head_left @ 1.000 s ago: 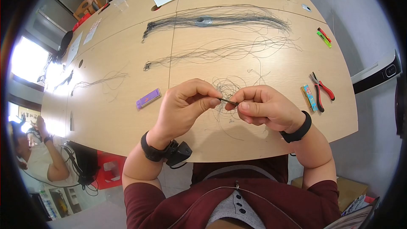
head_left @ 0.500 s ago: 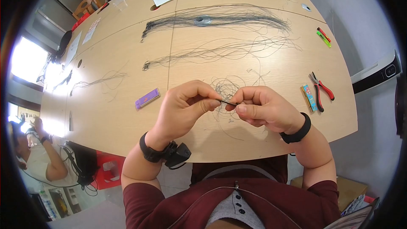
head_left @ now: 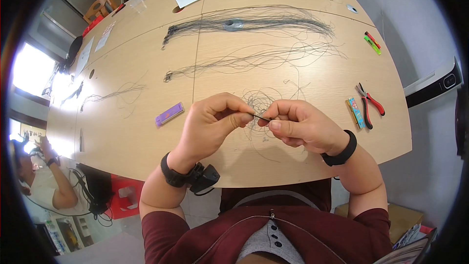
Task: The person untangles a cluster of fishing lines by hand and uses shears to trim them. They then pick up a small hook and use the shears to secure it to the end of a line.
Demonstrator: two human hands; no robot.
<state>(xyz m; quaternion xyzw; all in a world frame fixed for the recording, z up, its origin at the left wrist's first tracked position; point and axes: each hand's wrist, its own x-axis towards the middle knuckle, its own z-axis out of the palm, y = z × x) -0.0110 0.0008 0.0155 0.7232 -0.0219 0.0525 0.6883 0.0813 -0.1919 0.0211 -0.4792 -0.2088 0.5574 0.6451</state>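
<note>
Black wire piece [head_left: 262,118], long axis left-right, slightly tilted, each end pinched by left hand [head_left: 210,122] and right hand [head_left: 300,127] fingers.

The tabletop [head_left: 146,68] is pale matt wood laminate; the fine wires [head_left: 254,19] look dull grey, and the pliers [head_left: 370,105] have glossy red plastic grips.
</note>
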